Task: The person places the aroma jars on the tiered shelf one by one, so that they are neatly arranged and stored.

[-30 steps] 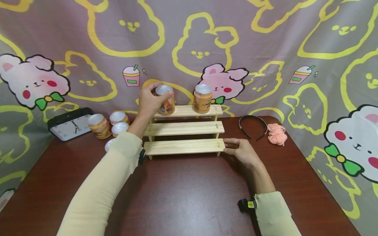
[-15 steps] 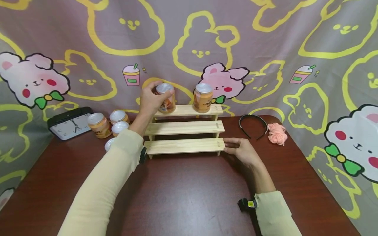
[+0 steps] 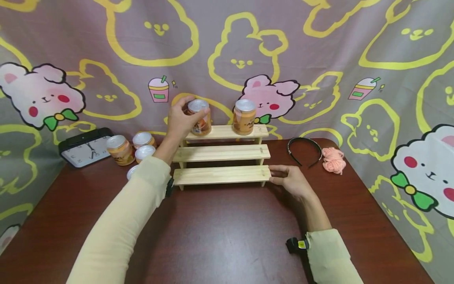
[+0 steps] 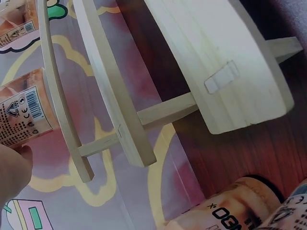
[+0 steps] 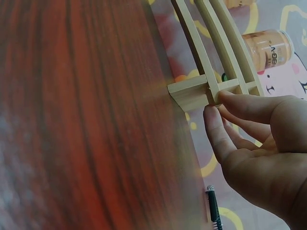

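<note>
A pale three-step wooden rack (image 3: 221, 175) stands at the back of the table. On the left part of its top step, my left hand (image 3: 181, 121) grips an orange can (image 3: 203, 125) with a silver lid, thumb across the near side and fingers behind. The can is upright, its base right at the step. In the left wrist view, part of the left hand (image 4: 13, 170) shows beside the can's (image 4: 26, 108) label. A second orange can (image 3: 244, 118) stands farther right on that step. My right hand (image 3: 292, 182) holds the bottom step's right end between thumb and fingers (image 5: 218, 132).
Several more orange cans (image 3: 120, 152) stand left of the rack, partly behind the left forearm. Beside them is a black-framed clock (image 3: 85, 150). A black headband (image 3: 304, 152) and pink yarn (image 3: 333, 161) lie right of the rack. A patterned curtain (image 3: 198, 47) hangs behind the table.
Nearly nothing moves between the frames. The left hand stays on its can and the right hand stays at the rack's end; the head view shifts very slightly.
</note>
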Motion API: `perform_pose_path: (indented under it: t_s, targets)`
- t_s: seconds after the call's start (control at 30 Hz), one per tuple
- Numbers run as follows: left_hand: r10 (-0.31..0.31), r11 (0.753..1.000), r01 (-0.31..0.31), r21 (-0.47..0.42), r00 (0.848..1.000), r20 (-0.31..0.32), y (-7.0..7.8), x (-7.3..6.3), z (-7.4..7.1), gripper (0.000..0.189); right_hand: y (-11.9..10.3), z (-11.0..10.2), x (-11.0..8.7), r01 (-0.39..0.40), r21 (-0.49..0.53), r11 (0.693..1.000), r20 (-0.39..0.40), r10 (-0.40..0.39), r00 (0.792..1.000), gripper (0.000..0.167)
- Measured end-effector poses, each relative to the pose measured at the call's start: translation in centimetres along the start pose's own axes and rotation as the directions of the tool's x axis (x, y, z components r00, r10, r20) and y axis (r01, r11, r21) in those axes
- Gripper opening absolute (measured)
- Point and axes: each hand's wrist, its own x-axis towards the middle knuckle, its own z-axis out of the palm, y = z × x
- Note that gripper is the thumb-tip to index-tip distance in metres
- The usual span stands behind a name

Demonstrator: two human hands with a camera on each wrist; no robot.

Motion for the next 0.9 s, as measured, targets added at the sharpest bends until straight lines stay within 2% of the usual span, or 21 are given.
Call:
perform_pose_path:
  t_s: [0.27,0.43,0.6,0.9]
  targets:
    - [0.017,0.998,-0.019,-0.057,0.999,-0.027,0.1,-0.2,-0.6,0.06,-0.1,0.0,0.1,-0.006,0.018,1.0,0.002,0.006,1.0,0.048]
    - [0.057,0.997,-0.059,-0.044,0.997,-0.053,0.1,-0.3,-1.2,0.054,-0.2,-0.1,-0.1,-0.008,0.006,1.0,-0.002,0.008,1.0,0.048]
    - [0.072,0.995,-0.076,-0.059,0.996,-0.056,0.6,-0.5,-2.1,0.056,-0.1,-0.2,-0.3,-0.018,0.003,1.0,-0.007,0.018,1.0,0.048]
    - [0.034,0.997,-0.04,-0.073,0.997,-0.072,0.9,-1.3,-4.2,0.06,-0.2,0.1,-0.2,-0.013,0.018,1.0,0.003,0.013,1.0,0.048]
